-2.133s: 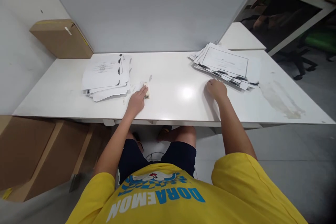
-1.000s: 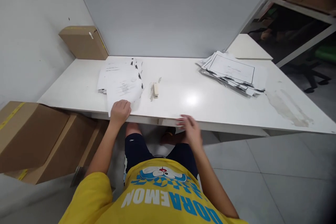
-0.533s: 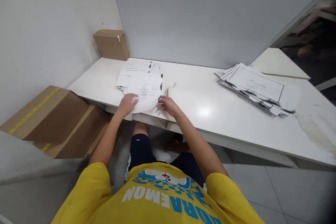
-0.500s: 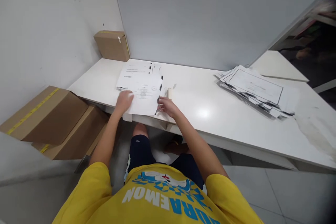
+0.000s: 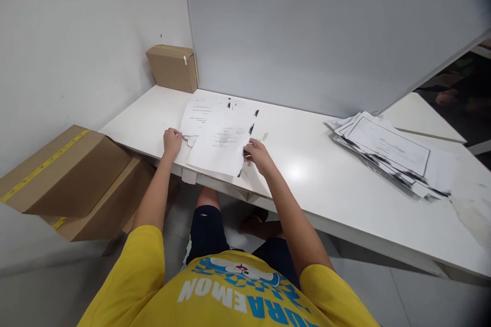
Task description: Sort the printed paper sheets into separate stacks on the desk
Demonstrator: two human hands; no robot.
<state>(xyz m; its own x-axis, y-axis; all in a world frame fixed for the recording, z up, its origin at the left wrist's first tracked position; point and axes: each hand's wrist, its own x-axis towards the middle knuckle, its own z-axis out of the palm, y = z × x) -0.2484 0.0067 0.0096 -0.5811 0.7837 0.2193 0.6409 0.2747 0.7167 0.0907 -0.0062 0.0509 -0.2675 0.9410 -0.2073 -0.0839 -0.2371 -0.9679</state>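
Note:
A printed sheet of paper (image 5: 220, 150) lies near the front edge of the white table, with black smudges along its right side. My right hand (image 5: 259, 156) is closed on that right edge, thumb and fingers pinching it. Partly under this sheet, more printed papers (image 5: 195, 112) show behind and to the left, one with a ragged front edge. My left hand (image 5: 172, 142) is closed at the left corner of these lower papers, its fingertips pinched at their edge. Exactly how many sheets each hand grips is hidden.
A fanned pile of black-marked papers (image 5: 387, 145) lies on the right of the white table (image 5: 299, 184). One cardboard box (image 5: 172, 69) stands in the back left corner; larger boxes (image 5: 72, 173) are stacked left of the table. A grey panel (image 5: 326, 36) rises behind.
My left hand has left the top sheet and moved to the left edge of the lower papers. The top sheet has shifted right with my right hand at its edge. The camera view has also shifted.

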